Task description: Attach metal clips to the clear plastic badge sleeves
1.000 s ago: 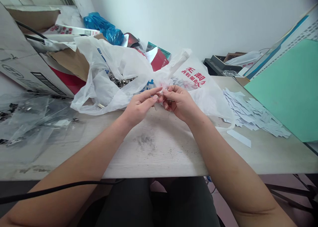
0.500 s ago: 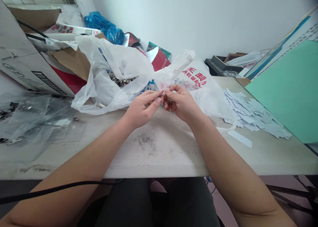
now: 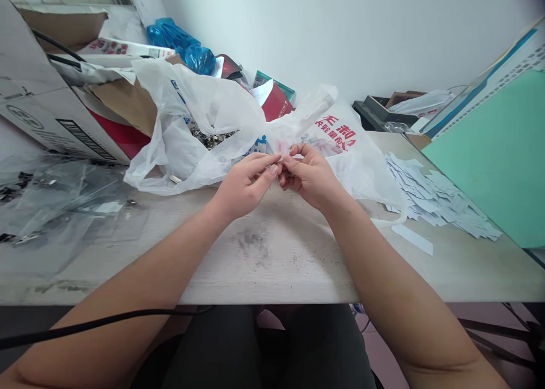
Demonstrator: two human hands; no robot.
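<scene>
Probably a tiny metal part (image 3: 286, 171)

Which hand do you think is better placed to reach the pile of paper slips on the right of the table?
Probably the right hand: it is on the same side as the paper slips and closer to them, with only the white plastic bag between. The left hand lies farther away.

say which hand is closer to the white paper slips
Right. The right hand sits left of the white paper slips; the left hand lies further off, beyond the right hand.
</scene>
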